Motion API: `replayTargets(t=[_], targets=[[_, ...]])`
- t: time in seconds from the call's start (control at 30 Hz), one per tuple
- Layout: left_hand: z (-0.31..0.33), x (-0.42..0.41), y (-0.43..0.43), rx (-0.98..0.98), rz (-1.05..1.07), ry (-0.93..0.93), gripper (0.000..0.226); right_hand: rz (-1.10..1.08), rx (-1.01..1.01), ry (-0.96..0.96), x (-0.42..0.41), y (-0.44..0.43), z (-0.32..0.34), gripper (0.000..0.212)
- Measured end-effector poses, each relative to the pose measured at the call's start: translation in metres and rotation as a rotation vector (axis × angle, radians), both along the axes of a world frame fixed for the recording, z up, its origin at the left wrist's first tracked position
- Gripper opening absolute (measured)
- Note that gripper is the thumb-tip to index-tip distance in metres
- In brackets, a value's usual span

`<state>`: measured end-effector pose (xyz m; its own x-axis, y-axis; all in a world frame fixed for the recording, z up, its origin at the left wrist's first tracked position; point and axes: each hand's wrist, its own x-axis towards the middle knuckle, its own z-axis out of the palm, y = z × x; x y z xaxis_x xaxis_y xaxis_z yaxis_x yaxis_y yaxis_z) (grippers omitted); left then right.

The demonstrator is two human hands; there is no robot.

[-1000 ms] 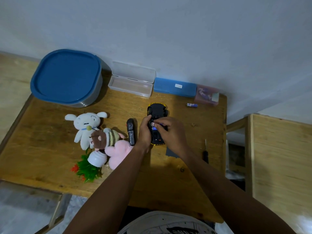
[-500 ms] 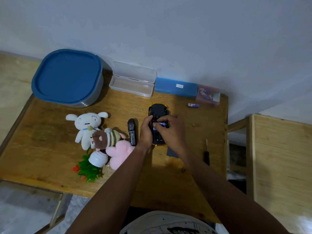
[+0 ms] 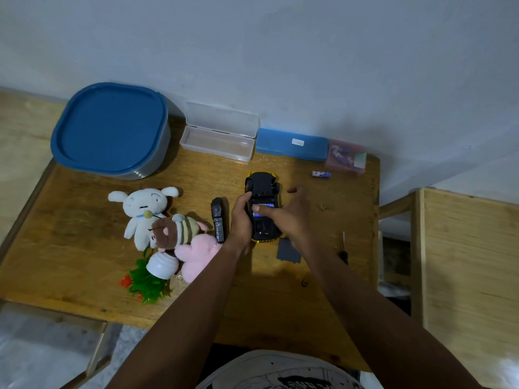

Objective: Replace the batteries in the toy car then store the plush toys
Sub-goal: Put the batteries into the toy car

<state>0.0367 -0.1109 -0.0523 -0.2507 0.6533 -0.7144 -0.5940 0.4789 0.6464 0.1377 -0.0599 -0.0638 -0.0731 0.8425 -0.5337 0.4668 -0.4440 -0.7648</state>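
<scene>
The yellow toy car [image 3: 261, 189] lies upside down on the wooden table [image 3: 84, 248], its black underside up and a blue battery [image 3: 265, 206] in the open compartment. My left hand [image 3: 241, 217] grips the car's left side. My right hand [image 3: 289, 214] presses the battery with its thumb while the other fingers spread out. A dark battery cover [image 3: 288, 249] lies just below the car. A loose battery [image 3: 321, 174] lies at the back right. A white plush [image 3: 144, 211], a striped brown plush [image 3: 174, 228] and a pink plush [image 3: 196, 254] lie in a heap to the left.
A black remote [image 3: 218, 220] lies beside my left hand. A screwdriver [image 3: 343, 249] rests at the right edge. At the back stand a blue-lidded tub [image 3: 109, 130], an open clear case [image 3: 219, 138], a blue case [image 3: 292, 144] and a pink box [image 3: 346, 158]. A toppled fake plant [image 3: 151, 279] lies front left.
My right hand has opened out over the car, its fingers spreading to the right while the thumb stays on the battery in the compartment. My left hand keeps its hold.
</scene>
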Motion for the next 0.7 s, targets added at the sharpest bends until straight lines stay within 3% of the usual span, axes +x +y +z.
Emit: replayTargets(t=[0.07, 0.13, 0.2, 0.27, 0.4, 0.6, 0.7], targets=[[0.0, 0.0, 0.0, 0.016, 0.003, -0.023, 0.052, -0.016, 0.095, -0.059, 0.004, 0.008, -0.002, 0.078], [-0.002, -0.001, 0.0, 0.041, 0.0, -0.034, 0.055, -0.048, 0.195, -0.117, 0.013, 0.024, 0.001, 0.052], [-0.005, -0.003, 0.002, 0.053, -0.01, -0.035, 0.055, 0.029, 0.377, -0.306, 0.027, 0.045, 0.002, 0.03], [-0.005, -0.004, 0.003, 0.07, -0.025, -0.049, 0.049, 0.185, 0.562, -0.508, 0.042, 0.064, 0.0, 0.024], [-0.004, -0.002, 0.003, 0.075, -0.038, -0.054, 0.045, 0.388, 0.636, -0.703, 0.059, 0.084, -0.004, 0.021], [-0.004, -0.002, 0.004, 0.09, -0.039, -0.05, 0.044, 0.434, 0.707, -0.683, 0.054, 0.079, -0.005, 0.021], [-0.005, -0.002, 0.003, 0.09, -0.038, -0.04, 0.043, 0.377, 0.684, -0.537, 0.047, 0.068, -0.003, 0.014]])
